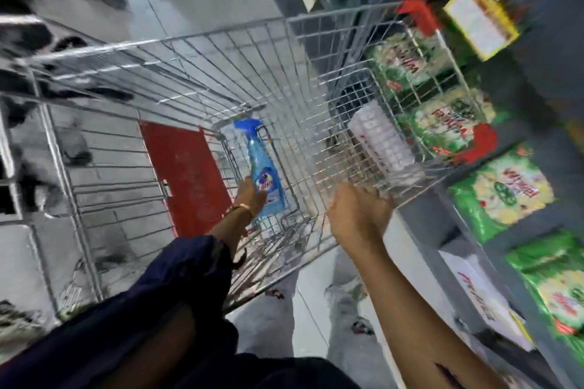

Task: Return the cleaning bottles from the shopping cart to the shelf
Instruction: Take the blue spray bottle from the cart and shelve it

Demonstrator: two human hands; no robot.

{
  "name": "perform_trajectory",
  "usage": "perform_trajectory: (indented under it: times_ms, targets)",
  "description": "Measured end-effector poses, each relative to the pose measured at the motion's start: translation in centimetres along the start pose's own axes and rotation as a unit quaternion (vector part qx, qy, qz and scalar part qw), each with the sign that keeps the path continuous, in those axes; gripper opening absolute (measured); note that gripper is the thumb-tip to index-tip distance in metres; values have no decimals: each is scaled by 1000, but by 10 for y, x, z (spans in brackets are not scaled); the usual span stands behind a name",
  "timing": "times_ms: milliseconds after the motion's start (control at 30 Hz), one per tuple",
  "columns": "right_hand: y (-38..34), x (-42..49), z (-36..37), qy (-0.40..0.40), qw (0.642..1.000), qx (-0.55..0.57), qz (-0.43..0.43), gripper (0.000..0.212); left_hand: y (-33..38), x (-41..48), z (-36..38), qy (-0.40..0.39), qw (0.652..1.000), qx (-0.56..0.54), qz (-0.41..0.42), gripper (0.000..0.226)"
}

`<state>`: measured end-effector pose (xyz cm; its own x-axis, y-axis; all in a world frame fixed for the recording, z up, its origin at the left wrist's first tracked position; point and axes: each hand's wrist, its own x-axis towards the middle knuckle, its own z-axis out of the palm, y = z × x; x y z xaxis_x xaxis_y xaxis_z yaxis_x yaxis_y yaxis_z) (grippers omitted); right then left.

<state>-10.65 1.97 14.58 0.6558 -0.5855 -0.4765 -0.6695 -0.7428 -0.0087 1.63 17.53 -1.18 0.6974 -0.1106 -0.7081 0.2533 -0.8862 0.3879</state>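
Left hand (249, 196) deep in the shopping cart (196, 41), fingers wrapped on the blue spray bottle (264, 174) beside the red flap (186, 170), right hand (357, 215) curled on the rim; best lift straight up, clear of the wires.

the shopping cart (177, 50) stands in front of you, its basket running away from your body. the shelf (467, 230) runs along its right side, just beside the cart's right wall, with packets (502, 196) stacked on several levels. in the cart, a spray bottle (264, 174) lies on the bottom, nozzle end pointing away from you. the child-seat flap (186, 174) sits to the left of the bottle. your left hand (249, 196) reaches down inside the basket and touches the bottle's near end. your right hand (357, 215) rests at the cart's near right rim, between bottle and shelf.
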Motion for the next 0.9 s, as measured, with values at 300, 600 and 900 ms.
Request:
perform_trajectory:
  times_ms: [300,600,900]
  targets:
    - [-2,2,3,53,998,25,-6,20,-8,42,40,32,994,-24,-97,82]
    - [-2,0,3,72,997,41,8,22,8,38,31,-61,963,-212,-153,59]
    - [10,-7,-6,71,968,239,-34,35,82,-62,-38,-73,951,-291,76,54]
